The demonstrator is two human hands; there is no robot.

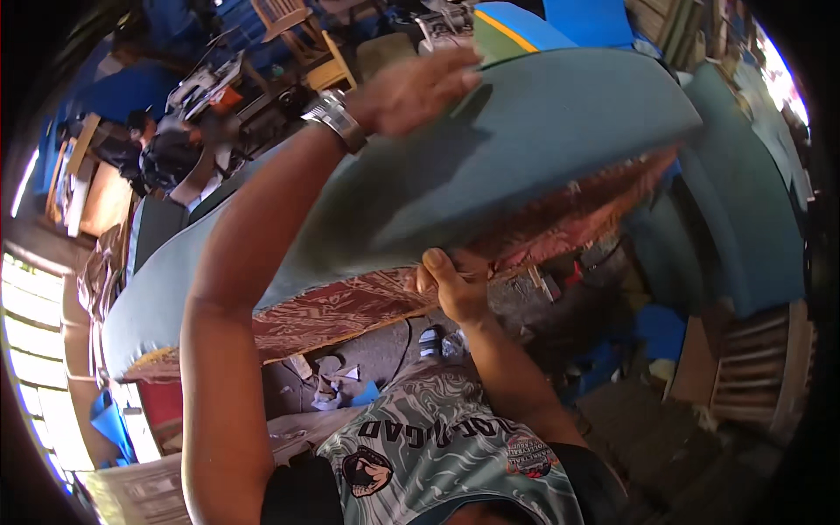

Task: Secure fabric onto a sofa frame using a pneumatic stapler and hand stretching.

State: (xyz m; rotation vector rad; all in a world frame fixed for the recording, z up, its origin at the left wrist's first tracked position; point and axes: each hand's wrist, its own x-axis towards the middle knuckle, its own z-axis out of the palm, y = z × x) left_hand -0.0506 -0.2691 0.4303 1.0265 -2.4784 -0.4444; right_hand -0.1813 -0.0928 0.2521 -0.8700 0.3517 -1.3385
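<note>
A long, curved upholstered sofa piece (pixel 577 114) spans the view in front of me, its top and front in teal fabric. Along its near underside runs red patterned fabric (pixel 341 311) with a ragged, yellowish edge. My left hand (pixel 420 92), a metal watch (pixel 332 118) on its wrist, reaches over to the far edge, fingers stretched out and slightly blurred; whether they touch the fabric is hard to tell. Below, my right hand (pixel 451 284) grips the near lower edge where teal meets red, thumb on the outside. Its other fingers are partly hidden.
Teal upholstered pieces (pixel 744 184) stand at the right, above a slatted wooden frame (pixel 757 367). Fabric scraps (pixel 332 385) and tools (pixel 549 287) litter the floor. Far left are a wooden chair (pixel 284 22), machinery (pixel 206 87) and apparently a person (pixel 171 153).
</note>
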